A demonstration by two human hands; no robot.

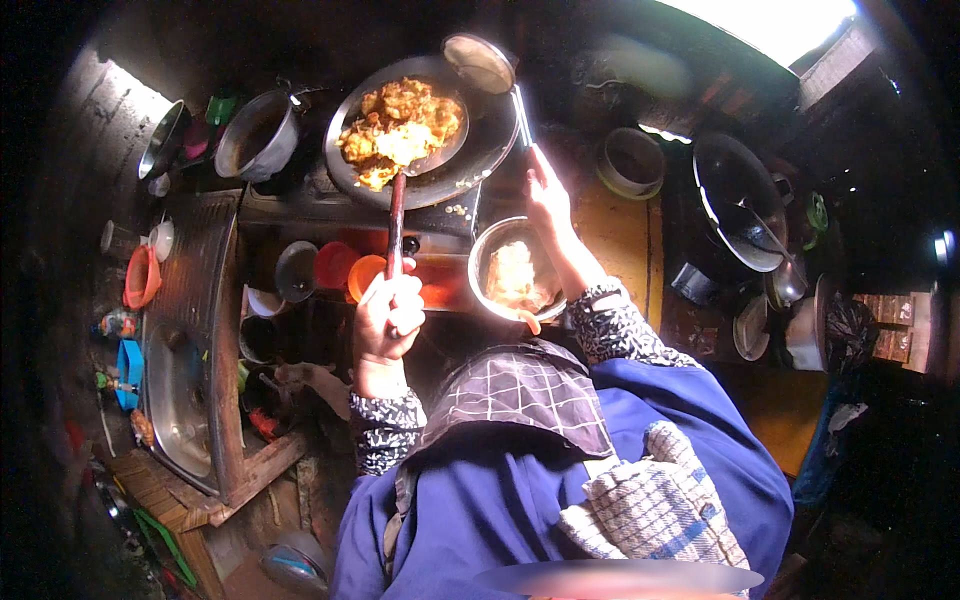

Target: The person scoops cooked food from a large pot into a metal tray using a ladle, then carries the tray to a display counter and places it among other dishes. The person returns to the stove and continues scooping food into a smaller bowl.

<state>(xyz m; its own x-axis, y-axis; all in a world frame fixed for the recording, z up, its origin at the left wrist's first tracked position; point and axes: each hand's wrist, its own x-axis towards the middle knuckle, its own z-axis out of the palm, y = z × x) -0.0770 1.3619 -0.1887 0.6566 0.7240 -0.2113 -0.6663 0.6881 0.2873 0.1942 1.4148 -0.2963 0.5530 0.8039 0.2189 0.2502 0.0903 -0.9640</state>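
My left hand [390,311] is closed around the dark wooden handle of a broad round skimmer [439,154], whose head lies in a large wok [352,184] under a heap of golden fried food [409,120]. In my right hand [547,191] is the thin metal handle of a second round utensil [480,64], perhaps a ladle or strainer; its pale head is over the wok's upper right rim. Below my right wrist stands a round bowl [480,296] with pale contents and an orange utensil handle [531,322] at its near edge.
At the left is a stainless-steel sink [180,442] with a drainboard [191,255]. A deep metal pot [277,150] stands left of the wok. Another wok [750,247] with a ladle and a round container [634,169] are at the right. Orange [365,274] and red bowls sit below the stove.
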